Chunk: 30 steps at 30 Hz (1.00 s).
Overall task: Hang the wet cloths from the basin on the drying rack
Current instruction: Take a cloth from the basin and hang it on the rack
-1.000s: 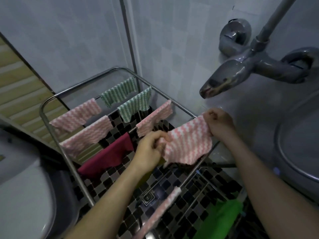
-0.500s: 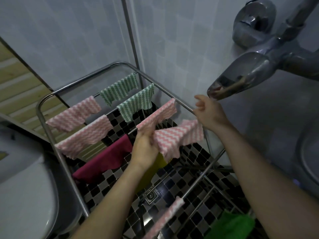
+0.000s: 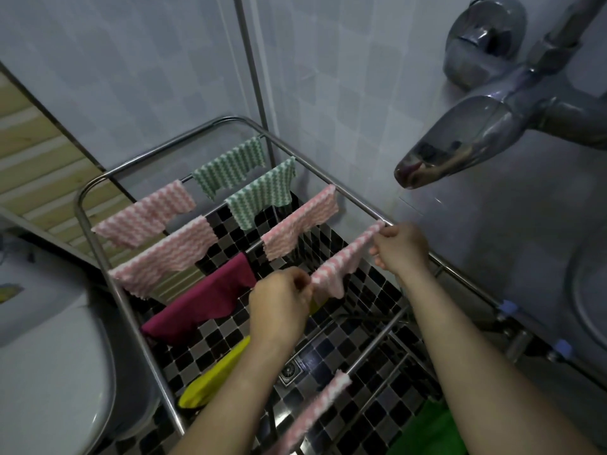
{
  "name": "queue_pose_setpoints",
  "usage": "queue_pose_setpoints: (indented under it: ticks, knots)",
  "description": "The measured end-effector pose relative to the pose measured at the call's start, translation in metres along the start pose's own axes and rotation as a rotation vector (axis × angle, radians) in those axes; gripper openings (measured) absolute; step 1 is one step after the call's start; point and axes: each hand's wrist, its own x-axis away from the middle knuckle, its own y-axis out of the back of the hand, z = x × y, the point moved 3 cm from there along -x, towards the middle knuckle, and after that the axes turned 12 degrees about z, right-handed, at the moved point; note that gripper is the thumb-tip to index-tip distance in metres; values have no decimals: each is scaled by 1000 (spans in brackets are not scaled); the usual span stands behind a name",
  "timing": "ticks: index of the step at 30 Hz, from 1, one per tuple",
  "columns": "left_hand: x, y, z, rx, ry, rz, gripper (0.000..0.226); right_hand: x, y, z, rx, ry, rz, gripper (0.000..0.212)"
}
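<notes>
Standing at the far left is a white toilet lid (image 3: pixel 49 356), and the steel drying rack (image 3: pixel 95 257) is just beside it, over a black-and-white checked floor (image 3: pixel 331 326). On the rack's left rods hang two pink striped cloths (image 3: pixel 144 213). Nearer on that side hang a maroon cloth (image 3: pixel 200 300) and a yellow cloth (image 3: pixel 210 379). Further right, two green striped cloths (image 3: pixel 230 170) hang at the back, and a third pink cloth (image 3: pixel 302 224) is draped in front of them.

The left hand (image 3: pixel 279 303) has its fingers curled and pinches the near end of the held pink cloth (image 3: pixel 341 261), which lies draped over a rod in the rack's right half. The right hand (image 3: pixel 400 247) pinches that cloth's far end, right at the rack's right rail.

Lower down, between the forearms, a low pink cloth (image 3: pixel 315 412) hangs on a rod. A green item (image 3: pixel 427 431) lies at the bottom right. Above the right hand juts a chrome tap (image 3: pixel 460 142), and the curved rim of a basin (image 3: pixel 588 290) shows at the right edge.
</notes>
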Motion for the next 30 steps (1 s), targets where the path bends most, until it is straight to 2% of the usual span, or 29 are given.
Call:
queue_pose_setpoints:
  ticks: [3,6,9,13,16,18,23,30]
  knots:
    - [-2,-1,0,62,31,-33,5,3,-1,2,54,30,-64,31]
    - [-4,3,4,195,48,-47,11,5,4,11,203,67,-94,24]
    - [-8,9,9,277,78,-47,11,6,14,24,328,92,-139,28]
    - [-9,8,11,115,47,12,10,8,18,31,453,137,-124,18]
    - [-9,4,7,9,-41,19,13,15,12,34,504,306,-53,30]
    - [-8,2,3,-24,-66,36,12,17,5,34,528,383,24,29]
    - [-4,-2,0,-53,-113,45,14,15,-1,29,631,399,53,24]
    - [12,4,15,-99,-138,54,21,27,1,35,649,404,35,29]
